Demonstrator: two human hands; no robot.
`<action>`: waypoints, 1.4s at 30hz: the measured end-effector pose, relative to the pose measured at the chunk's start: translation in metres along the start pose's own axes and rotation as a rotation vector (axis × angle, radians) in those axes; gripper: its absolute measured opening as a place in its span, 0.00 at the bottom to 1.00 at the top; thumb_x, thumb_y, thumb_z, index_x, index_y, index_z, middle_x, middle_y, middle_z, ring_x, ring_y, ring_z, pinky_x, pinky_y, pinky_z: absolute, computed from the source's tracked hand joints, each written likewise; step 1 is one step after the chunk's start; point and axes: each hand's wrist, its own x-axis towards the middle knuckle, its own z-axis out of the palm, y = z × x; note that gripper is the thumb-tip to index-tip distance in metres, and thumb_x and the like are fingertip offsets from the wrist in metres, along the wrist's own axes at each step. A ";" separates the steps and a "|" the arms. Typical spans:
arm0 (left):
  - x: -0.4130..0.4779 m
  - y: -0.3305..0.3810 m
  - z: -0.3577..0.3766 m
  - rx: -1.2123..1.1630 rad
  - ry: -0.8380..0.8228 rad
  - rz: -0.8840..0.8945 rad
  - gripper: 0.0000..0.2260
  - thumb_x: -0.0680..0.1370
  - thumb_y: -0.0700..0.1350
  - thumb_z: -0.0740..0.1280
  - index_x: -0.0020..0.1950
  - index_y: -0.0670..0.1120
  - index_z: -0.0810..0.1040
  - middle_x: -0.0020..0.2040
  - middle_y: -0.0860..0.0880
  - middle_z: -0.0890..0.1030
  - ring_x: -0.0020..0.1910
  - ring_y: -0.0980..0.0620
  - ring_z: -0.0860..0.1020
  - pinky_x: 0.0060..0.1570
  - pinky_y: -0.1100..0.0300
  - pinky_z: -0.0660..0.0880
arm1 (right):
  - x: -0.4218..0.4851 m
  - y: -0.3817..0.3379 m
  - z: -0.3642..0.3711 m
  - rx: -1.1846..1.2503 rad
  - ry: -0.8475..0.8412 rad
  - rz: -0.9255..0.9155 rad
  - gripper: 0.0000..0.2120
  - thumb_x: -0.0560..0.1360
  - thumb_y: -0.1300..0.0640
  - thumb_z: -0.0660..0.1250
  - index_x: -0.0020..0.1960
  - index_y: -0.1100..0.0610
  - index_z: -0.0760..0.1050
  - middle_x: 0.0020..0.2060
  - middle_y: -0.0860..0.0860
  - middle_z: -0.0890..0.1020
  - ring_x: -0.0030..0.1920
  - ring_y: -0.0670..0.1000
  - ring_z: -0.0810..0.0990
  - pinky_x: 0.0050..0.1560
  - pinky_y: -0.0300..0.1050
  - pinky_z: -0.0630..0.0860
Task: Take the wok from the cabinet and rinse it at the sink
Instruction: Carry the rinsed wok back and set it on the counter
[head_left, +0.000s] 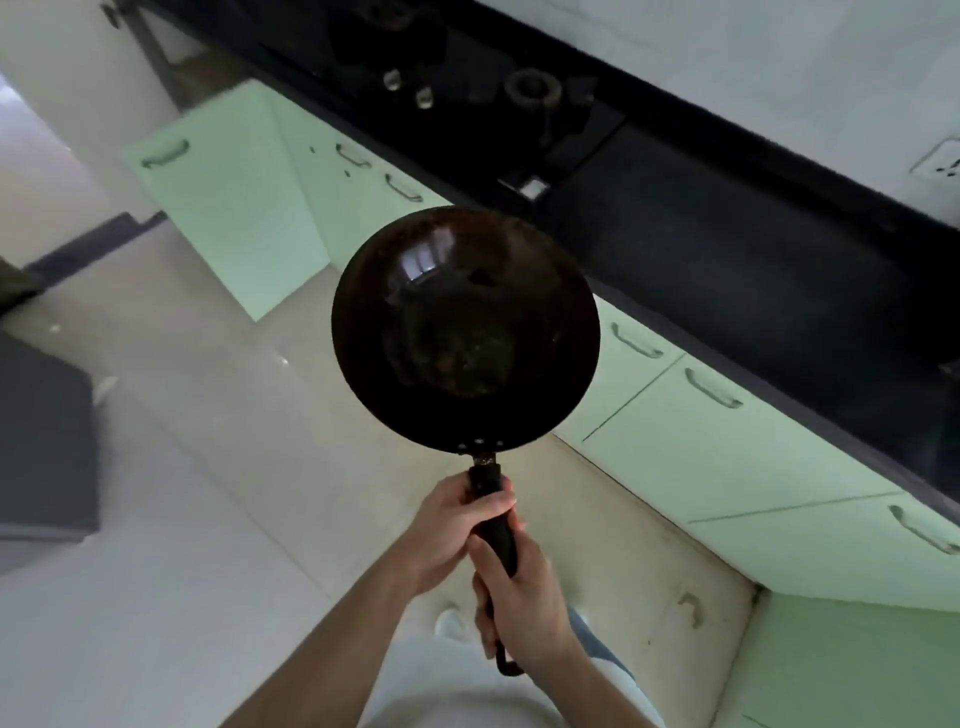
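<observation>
Open pale-green cabinet door (223, 208) at left, left hand (452, 525) fingers wrapped on upper wok handle, dark wok (465, 332) held over floor before cabinets, right hand (524, 608) gripping lower handle, black countertop (727, 249) at right.

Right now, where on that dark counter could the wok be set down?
The counter is bare on the right of the stove, from the stove's near edge to the frame's right side. The stove end is crowded with burners and knobs. Both hands, left and right, grip the wok handle above the floor.
</observation>
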 end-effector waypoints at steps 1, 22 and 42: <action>-0.002 0.005 -0.011 -0.030 0.025 0.013 0.02 0.78 0.35 0.66 0.49 0.39 0.77 0.37 0.41 0.80 0.45 0.41 0.78 0.62 0.44 0.74 | 0.007 -0.006 0.008 -0.036 -0.026 0.010 0.10 0.82 0.57 0.61 0.48 0.63 0.71 0.24 0.53 0.74 0.19 0.52 0.70 0.19 0.42 0.66; 0.055 0.170 -0.243 -0.387 0.482 0.240 0.07 0.78 0.33 0.65 0.55 0.35 0.75 0.38 0.41 0.77 0.39 0.46 0.79 0.58 0.49 0.78 | 0.249 -0.151 0.186 -0.254 -0.505 -0.115 0.10 0.82 0.55 0.63 0.45 0.60 0.73 0.25 0.53 0.77 0.20 0.52 0.74 0.22 0.43 0.72; 0.064 0.309 -0.527 -0.470 0.622 0.334 0.08 0.78 0.34 0.66 0.56 0.35 0.75 0.39 0.42 0.78 0.40 0.47 0.80 0.55 0.52 0.80 | 0.415 -0.262 0.450 -0.371 -0.649 -0.165 0.09 0.82 0.56 0.64 0.43 0.56 0.74 0.26 0.50 0.77 0.23 0.49 0.75 0.27 0.44 0.72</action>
